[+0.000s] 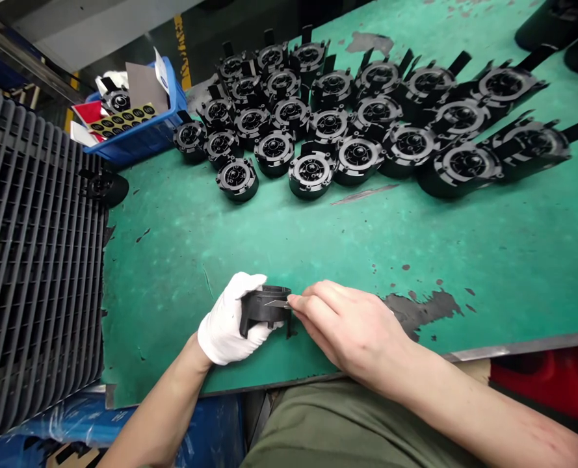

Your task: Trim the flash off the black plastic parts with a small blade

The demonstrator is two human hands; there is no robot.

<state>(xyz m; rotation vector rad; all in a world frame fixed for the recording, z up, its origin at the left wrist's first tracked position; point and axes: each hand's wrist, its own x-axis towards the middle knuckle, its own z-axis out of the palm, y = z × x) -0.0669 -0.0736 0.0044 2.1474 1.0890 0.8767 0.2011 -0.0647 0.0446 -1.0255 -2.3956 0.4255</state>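
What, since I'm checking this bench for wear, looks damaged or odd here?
The green tabletop looks damaged: in a ragged dark patch near the right hand, its surface seems to have peeled away, with smaller dark spots around it. Also, one black part sits apart from the main cluster, by the grey slatted panel.

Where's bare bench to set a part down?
Widest: green tabletop between the left hand, right hand and front black housings. Also between left hand and slatted rack; right of the worn patch. Crowded: far side, housings packed beside the blue bin.
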